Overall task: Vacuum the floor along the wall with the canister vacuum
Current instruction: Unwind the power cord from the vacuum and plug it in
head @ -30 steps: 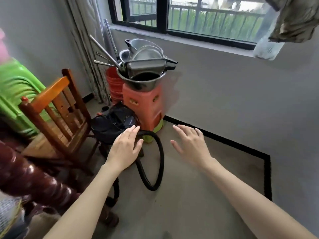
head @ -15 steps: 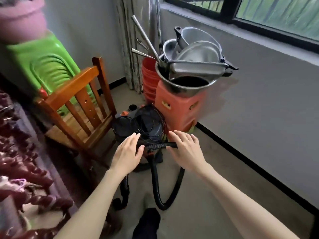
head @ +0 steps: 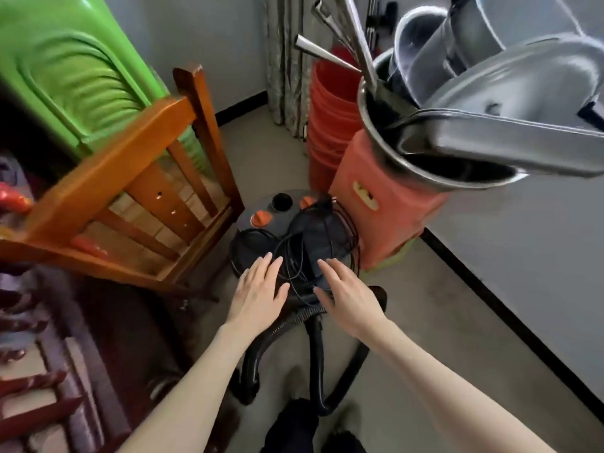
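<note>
Both hands are flat with fingers straight, holding nothing: the left hand (head: 258, 294) and right hand (head: 348, 297) hover side by side over the black vacuum (head: 294, 243), which sits on the floor (head: 425, 322) between a wooden chair (head: 130, 197) and an orange stool (head: 385, 204), its hose (head: 313, 354) looping toward the person

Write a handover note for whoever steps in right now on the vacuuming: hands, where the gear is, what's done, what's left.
Left hand: open, fingers straight, over the black canister vacuum, holding nothing.
Right hand: open, over the canister's near side, holding nothing.
The vacuum stands on the floor between the wooden chair and the orange plastic stool, with thin black cord coiled loosely on its lid. Its black ribbed hose loops on the floor towards the person.
Done: person is at the vacuum.
Left: free the cord, take up the hose, vacuum along the wall's black skirting.
</note>
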`<state>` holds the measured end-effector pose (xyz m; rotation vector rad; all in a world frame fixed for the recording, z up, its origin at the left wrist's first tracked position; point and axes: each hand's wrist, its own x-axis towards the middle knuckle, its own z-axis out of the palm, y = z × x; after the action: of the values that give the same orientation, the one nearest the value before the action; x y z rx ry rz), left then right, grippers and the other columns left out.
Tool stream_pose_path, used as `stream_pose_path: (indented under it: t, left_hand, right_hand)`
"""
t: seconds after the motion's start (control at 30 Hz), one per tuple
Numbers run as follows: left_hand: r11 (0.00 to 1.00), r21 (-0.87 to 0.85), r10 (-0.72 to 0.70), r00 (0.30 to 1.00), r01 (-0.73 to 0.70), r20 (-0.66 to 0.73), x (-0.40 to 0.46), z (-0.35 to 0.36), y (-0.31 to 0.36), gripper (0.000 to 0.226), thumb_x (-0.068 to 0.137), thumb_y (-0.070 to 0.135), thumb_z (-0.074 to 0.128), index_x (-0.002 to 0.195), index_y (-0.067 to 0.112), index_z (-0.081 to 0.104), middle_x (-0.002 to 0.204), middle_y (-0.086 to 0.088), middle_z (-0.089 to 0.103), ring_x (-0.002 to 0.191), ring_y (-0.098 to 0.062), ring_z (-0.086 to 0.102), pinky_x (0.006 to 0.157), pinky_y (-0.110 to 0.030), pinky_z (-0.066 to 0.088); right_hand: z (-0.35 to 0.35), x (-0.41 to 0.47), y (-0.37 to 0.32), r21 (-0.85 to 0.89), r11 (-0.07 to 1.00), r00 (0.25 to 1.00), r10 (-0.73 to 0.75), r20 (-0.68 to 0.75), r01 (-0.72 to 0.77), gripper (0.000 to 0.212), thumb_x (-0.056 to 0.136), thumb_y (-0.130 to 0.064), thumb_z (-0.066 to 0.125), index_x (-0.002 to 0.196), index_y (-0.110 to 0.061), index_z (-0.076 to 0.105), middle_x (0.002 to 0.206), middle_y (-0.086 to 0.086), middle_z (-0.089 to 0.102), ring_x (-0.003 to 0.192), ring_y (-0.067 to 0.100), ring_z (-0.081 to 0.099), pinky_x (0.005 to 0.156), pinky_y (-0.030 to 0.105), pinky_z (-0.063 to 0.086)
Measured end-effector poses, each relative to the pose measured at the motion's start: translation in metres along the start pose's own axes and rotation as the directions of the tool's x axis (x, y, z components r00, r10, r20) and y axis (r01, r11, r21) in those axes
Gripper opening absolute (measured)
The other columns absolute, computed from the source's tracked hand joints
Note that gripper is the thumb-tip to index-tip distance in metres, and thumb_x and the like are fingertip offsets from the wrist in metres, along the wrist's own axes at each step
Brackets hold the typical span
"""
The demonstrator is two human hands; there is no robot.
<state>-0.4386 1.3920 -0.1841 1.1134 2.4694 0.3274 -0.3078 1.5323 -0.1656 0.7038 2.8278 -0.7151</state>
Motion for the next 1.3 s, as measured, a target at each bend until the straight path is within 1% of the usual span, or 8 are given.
stream_pose_path:
  t: [0.23, 0.33, 0.4, 0.43, 0.5, 0.57, 1.0, 1.3]
  left_hand:
    - [0.993, 0.115, 0.001, 0.996, -0.011, 0.086, 0.101, 0.044, -0.039, 0.065, 0.100, 0.046, 0.026, 0.153, 0.020, -0.003, 0.160, -0.001, -0.011, 0.146, -0.021, -0.015, 0.117, -0.043, -0.008]
    - [0.992, 0.127, -0.008, 0.993, -0.008, 0.121, 0.129, 0.064, -0.045, 0.063, 0.101, 0.046, 0.019, 0.152, 0.019, -0.006, 0.160, 0.000, -0.011, 0.145, -0.021, -0.019, 0.116, -0.046, -0.009]
    - [0.990, 0.142, -0.004, 0.993, -0.013, 0.121, 0.135, 0.076, -0.049, 0.060, 0.101, 0.043, 0.017, 0.152, 0.020, -0.004, 0.160, 0.002, -0.008, 0.145, -0.022, -0.020, 0.117, -0.048, -0.008]
    - [0.989, 0.146, 0.000, 0.994, -0.017, 0.112, 0.136, 0.081, -0.052, 0.059, 0.101, 0.042, 0.017, 0.152, 0.020, -0.003, 0.161, 0.003, -0.006, 0.144, -0.022, -0.022, 0.117, -0.048, -0.009]
    - [0.989, 0.142, 0.016, 0.996, -0.029, 0.087, 0.136, 0.087, -0.055, 0.059, 0.101, 0.042, 0.017, 0.153, 0.020, -0.001, 0.161, 0.005, -0.004, 0.143, -0.021, -0.024, 0.116, -0.050, -0.009]
    - [0.988, 0.149, 0.031, 0.997, -0.041, 0.068, 0.136, 0.089, -0.055, 0.060, 0.100, 0.042, 0.017, 0.153, 0.019, 0.000, 0.160, 0.006, -0.002, 0.141, -0.020, -0.026, 0.115, -0.051, -0.008]
    - [0.991, 0.124, 0.040, 0.995, -0.051, 0.095, 0.115, 0.103, -0.038, 0.061, 0.101, 0.037, 0.024, 0.152, 0.016, -0.001, 0.161, 0.004, -0.003, 0.142, -0.024, -0.024, 0.115, -0.056, -0.005]
    - [0.994, 0.097, 0.035, 0.996, -0.043, 0.078, 0.060, 0.138, -0.004, 0.061, 0.101, 0.035, 0.027, 0.153, 0.017, 0.001, 0.161, 0.006, 0.002, 0.145, -0.026, -0.019, 0.114, -0.056, -0.007]
  right_hand:
    - [0.058, 0.103, 0.023, 0.211, 0.958, 0.973, 0.164, 0.161, -0.196, 0.061, 0.104, -0.027, 0.043, 0.154, -0.004, 0.018, 0.156, 0.013, 0.029, 0.142, 0.026, 0.031, 0.108, 0.027, 0.028]
    - [0.079, 0.127, 0.034, 0.241, 0.943, 0.964, 0.188, 0.188, -0.231, 0.057, 0.105, -0.025, 0.042, 0.153, -0.003, 0.021, 0.154, 0.015, 0.034, 0.139, 0.029, 0.036, 0.104, 0.027, 0.030]
    - [0.090, 0.138, 0.039, 0.318, 0.901, 0.950, 0.245, 0.193, -0.297, 0.044, 0.104, -0.022, 0.042, 0.142, 0.001, 0.041, 0.133, 0.018, 0.054, 0.124, 0.033, 0.051, 0.091, 0.030, 0.038]
    - [0.095, 0.141, 0.040, 0.371, 0.870, 0.944, 0.273, 0.185, -0.324, 0.032, 0.104, -0.020, 0.044, 0.126, 0.002, 0.053, 0.111, 0.016, 0.062, 0.108, 0.033, 0.059, 0.077, 0.030, 0.039]
    - [0.101, 0.146, 0.041, 0.444, 0.821, 0.933, 0.323, 0.155, -0.358, 0.021, 0.103, -0.020, 0.046, 0.092, -0.004, 0.055, 0.074, 0.002, 0.053, 0.076, 0.026, 0.056, 0.062, 0.029, 0.029]
    - [0.104, 0.149, 0.041, 0.480, 0.797, 0.928, 0.344, 0.139, -0.367, 0.023, 0.103, -0.021, 0.047, 0.083, -0.009, 0.046, 0.065, -0.005, 0.043, 0.071, 0.023, 0.048, 0.061, 0.030, 0.026]
    - [0.110, 0.120, 0.054, 0.574, 0.693, 0.899, 0.372, 0.233, -0.436, 0.020, 0.103, -0.016, 0.044, 0.087, -0.004, 0.045, 0.067, 0.005, 0.047, 0.072, 0.029, 0.050, 0.061, 0.032, 0.033]
    - [0.122, 0.048, 0.078, 0.583, 0.699, 0.909, 0.355, 0.219, -0.414, 0.038, 0.102, -0.015, 0.044, 0.067, -0.017, 0.030, 0.063, 0.000, 0.040, 0.070, 0.027, 0.043, 0.061, 0.031, 0.028]
